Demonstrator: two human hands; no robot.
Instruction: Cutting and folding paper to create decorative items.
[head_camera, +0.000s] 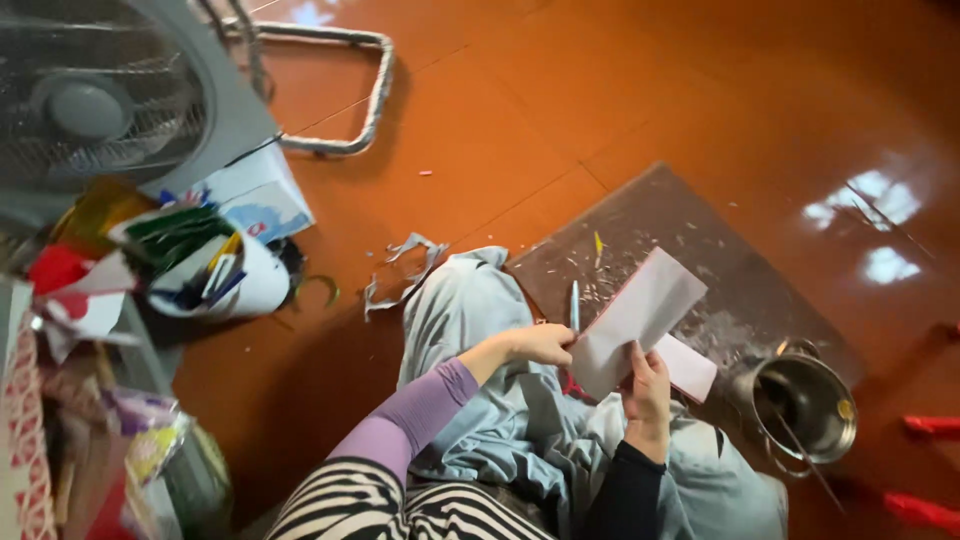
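Both hands held a folded white paper sheet (640, 315) up over the lap. The left hand (540, 345) pinched its edge; the right hand (648, 385) gripped below. It looked like folding, and pressing the crease flat needed care.
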